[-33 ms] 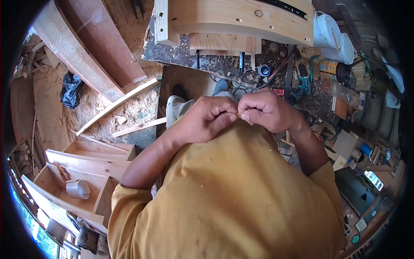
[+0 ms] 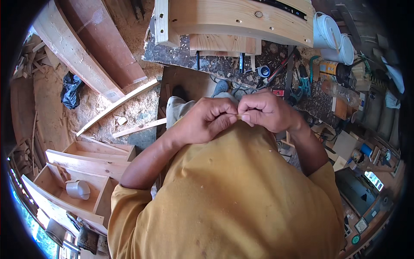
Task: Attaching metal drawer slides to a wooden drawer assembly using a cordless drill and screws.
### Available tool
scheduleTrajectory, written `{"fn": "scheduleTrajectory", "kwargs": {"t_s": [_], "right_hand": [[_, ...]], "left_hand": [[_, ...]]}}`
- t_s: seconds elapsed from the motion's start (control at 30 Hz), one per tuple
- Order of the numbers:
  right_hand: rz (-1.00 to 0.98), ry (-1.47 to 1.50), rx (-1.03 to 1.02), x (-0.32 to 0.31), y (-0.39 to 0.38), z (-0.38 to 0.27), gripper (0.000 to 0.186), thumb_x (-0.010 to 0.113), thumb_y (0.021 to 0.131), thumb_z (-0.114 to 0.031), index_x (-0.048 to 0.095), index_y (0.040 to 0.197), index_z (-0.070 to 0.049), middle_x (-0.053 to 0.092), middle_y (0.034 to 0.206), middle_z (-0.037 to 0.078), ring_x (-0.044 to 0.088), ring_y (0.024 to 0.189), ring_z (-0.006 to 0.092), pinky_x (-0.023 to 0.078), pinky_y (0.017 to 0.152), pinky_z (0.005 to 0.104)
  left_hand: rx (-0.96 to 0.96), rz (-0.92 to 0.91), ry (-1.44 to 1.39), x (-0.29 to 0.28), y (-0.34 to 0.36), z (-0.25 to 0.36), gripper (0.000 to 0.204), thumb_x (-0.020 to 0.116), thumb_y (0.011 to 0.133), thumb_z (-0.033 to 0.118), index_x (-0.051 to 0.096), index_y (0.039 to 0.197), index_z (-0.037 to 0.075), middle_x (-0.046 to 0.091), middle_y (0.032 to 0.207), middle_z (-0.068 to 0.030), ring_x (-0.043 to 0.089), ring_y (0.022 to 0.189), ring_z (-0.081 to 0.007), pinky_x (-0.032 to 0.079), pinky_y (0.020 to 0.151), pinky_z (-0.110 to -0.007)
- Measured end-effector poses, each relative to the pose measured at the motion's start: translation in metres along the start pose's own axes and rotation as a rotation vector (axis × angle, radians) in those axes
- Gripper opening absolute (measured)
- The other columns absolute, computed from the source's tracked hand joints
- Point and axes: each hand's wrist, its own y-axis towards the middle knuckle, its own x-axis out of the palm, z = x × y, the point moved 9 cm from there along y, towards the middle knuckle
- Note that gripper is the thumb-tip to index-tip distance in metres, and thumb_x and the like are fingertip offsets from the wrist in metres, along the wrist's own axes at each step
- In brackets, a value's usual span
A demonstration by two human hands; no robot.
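In front of my belly, just over the mustard-coloured shirt (image 2: 241, 181), my two hands meet with their thumb tips almost touching. My left hand (image 2: 209, 118) is closed, thumb pressed against the bent forefinger. My right hand (image 2: 267, 110) is closed in a matching pinch. Between the thumb tips shows a small pale yellowish piece (image 2: 239, 116), too small to tell its kind; the fingers cover most of it. Beyond the hands stands a dark speckled workbench (image 2: 172, 54) bearing a pale wooden frame (image 2: 215, 19).
A cordless drill (image 2: 303, 86), a blue tape roll (image 2: 264, 71) and white buckets (image 2: 326, 32) are on the bench's right part. At left, long boards (image 2: 73, 47) lie over sawdust. Nearer, a wooden drawer (image 2: 101, 196) holds a white cup-like container (image 2: 78, 189).
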Motion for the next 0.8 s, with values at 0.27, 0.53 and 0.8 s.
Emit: {"fn": "scheduleTrajectory", "kwargs": {"t_s": [0.27,0.53,0.8], "right_hand": [[0.125,0.468,0.071,0.002,0.002,0.022,0.011,0.053,0.095,-0.009,0.059,0.096,0.0,0.059,0.082,0.002,0.053,0.066,0.0074,0.045,0.061,0.0231],[0.164,0.384,0.307,-0.008,0.007,0.019,0.009,0.053,0.094,-0.007,0.057,0.097,0.001,0.065,0.085,0.006,0.058,0.065,0.0073,0.047,0.059,0.0211],[0.171,-0.105,0.173,-0.012,0.015,0.003,0.003,0.055,0.089,-0.003,0.057,0.09,-0.001,0.065,0.076,0.007,0.061,0.061,0.012,0.047,0.055,0.0265]], "left_hand": [[-0.313,0.101,-0.658,0.004,-0.011,-0.032,0.014,0.055,0.098,0.016,0.059,0.092,0.004,0.057,0.077,0.0022,0.048,0.068,-0.0047,0.039,0.061,-0.02],[-0.419,0.238,-0.747,-0.01,-0.023,-0.044,0.014,0.057,0.096,0.013,0.063,0.101,0.002,0.06,0.08,0.0007,0.05,0.069,-0.0035,0.04,0.06,-0.018],[-0.337,0.237,-0.302,-0.014,-0.01,-0.029,0.012,0.057,0.094,0.008,0.061,0.1,-0.002,0.062,0.079,-0.002,0.055,0.072,-0.0074,0.046,0.066,-0.023]]}}
